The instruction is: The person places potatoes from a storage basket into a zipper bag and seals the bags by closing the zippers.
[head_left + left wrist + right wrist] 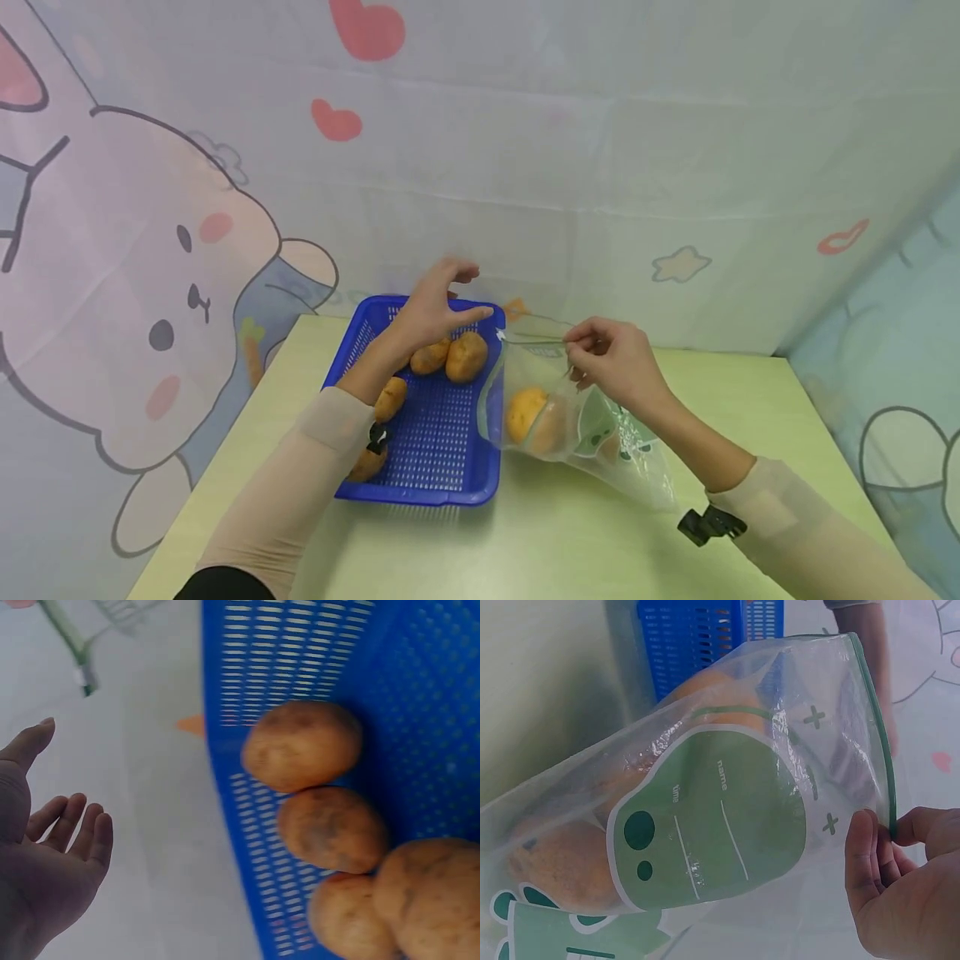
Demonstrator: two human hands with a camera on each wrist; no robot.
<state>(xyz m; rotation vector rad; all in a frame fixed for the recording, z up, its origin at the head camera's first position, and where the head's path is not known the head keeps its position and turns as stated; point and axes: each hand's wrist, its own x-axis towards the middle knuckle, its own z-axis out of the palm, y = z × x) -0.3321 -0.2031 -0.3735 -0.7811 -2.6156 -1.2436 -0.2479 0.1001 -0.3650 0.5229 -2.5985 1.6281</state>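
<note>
My right hand point(611, 358) pinches the green-edged mouth of a clear zip bag point(780, 795) printed with green shapes. Potatoes point(562, 862) lie inside the bag, which rests on the table just right of a blue plastic basket point(491, 483). Over the basket's far end hangs my left hand point(433, 308), thumb and fingers spread apart with nothing between them. Several loose potatoes point(467, 357) sit in the basket along its far and left sides. In the left wrist view that hand point(56, 862) appears beside the basket wall, apart from the potatoes point(304, 746).
A pale green table point(570, 542) bears the basket and bag. Behind it hangs a cloth backdrop point(525, 167) with a printed rabbit and hearts, close to the basket's far rim. Another printed panel point(900, 333) stands at the right edge.
</note>
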